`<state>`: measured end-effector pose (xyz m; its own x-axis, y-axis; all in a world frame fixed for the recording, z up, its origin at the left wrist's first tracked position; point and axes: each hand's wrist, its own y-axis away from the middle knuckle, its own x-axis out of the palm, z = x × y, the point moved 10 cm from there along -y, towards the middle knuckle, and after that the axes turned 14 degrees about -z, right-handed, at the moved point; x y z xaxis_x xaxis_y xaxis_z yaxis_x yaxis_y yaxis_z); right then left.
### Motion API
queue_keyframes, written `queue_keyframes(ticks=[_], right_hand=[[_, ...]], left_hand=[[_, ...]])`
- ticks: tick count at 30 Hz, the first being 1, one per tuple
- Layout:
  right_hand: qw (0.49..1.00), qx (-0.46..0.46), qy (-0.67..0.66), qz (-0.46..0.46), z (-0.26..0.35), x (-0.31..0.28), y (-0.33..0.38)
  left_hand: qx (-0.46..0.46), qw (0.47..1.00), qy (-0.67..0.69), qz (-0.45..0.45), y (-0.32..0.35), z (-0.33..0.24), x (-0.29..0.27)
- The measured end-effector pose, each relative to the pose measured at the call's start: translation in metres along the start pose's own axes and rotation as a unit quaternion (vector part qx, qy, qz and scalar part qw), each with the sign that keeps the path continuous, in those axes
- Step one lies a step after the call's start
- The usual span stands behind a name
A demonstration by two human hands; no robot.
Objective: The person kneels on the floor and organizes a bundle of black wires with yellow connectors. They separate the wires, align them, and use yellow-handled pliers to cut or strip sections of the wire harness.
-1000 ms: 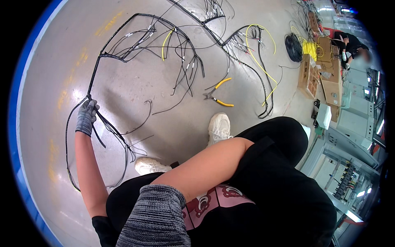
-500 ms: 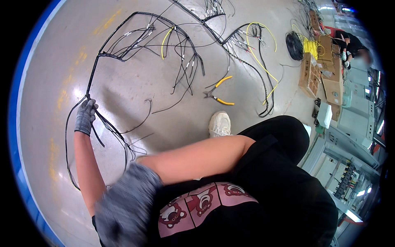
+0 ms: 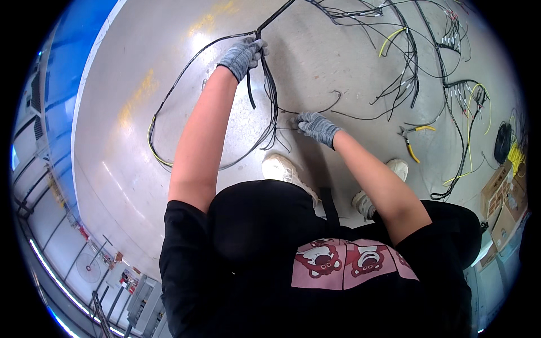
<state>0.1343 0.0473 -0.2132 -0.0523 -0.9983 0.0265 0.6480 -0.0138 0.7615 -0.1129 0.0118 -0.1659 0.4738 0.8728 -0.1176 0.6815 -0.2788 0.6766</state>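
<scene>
In the head view, my left hand [image 3: 243, 56], in a grey knit glove, is closed around a black wire harness [image 3: 271, 84] at a taped junction. Below that grip several loose black wires hang together, with a short thick end beside them. A long cable loop [image 3: 169, 96] curves out to the left, partly yellow-green low down. My right hand [image 3: 316, 127], gloved alike, is at the right of the loose wire ends. Its fingers are pinched together at a thin wire [image 3: 286, 129] coming from the bundle; the fingertips are slightly blurred.
More branched harness [image 3: 414, 50] with white labels spreads over the grey floor at the upper right. Yellow-handled pliers [image 3: 413, 141] lie right of my shoes [image 3: 282, 169]. Cardboard boxes [image 3: 496, 188], a black cable coil [image 3: 502, 142] and a yellow coil [image 3: 515, 155] are at the far right.
My right hand has moved from close to my body out to the loose wires. The left hand keeps its grip on the harness. The view has turned, so the floor things appear farther right.
</scene>
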Motion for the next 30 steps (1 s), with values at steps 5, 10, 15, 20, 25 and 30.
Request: queue_keyframes(ticks=[5,10,15,20,25,30], right_hand=[[0.990,-0.123,-0.062,-0.043,0.039,0.029,0.001],[0.995,-0.084,-0.060,0.001,0.036,0.041,-0.012],[0.994,-0.096,0.044,-0.004,0.038,0.022,-0.013],[0.993,-0.066,0.090,0.037,0.042,-0.004,-0.008],[0.990,-0.005,-0.058,0.130,0.057,-0.013,0.015],[0.983,0.097,-0.067,0.142,0.041,-0.028,0.028]], left_hand=[[-0.015,1.000,0.021,0.004,-0.001,-0.001,0.001],[-0.006,1.000,0.022,0.013,-0.007,-0.004,0.000],[0.006,1.000,-0.004,0.009,-0.010,0.001,-0.006],[-0.007,0.999,-0.042,-0.006,-0.018,0.014,-0.016],[-0.020,0.998,-0.049,-0.018,-0.020,0.018,-0.018],[-0.014,0.997,-0.073,-0.016,-0.023,0.021,-0.018]])
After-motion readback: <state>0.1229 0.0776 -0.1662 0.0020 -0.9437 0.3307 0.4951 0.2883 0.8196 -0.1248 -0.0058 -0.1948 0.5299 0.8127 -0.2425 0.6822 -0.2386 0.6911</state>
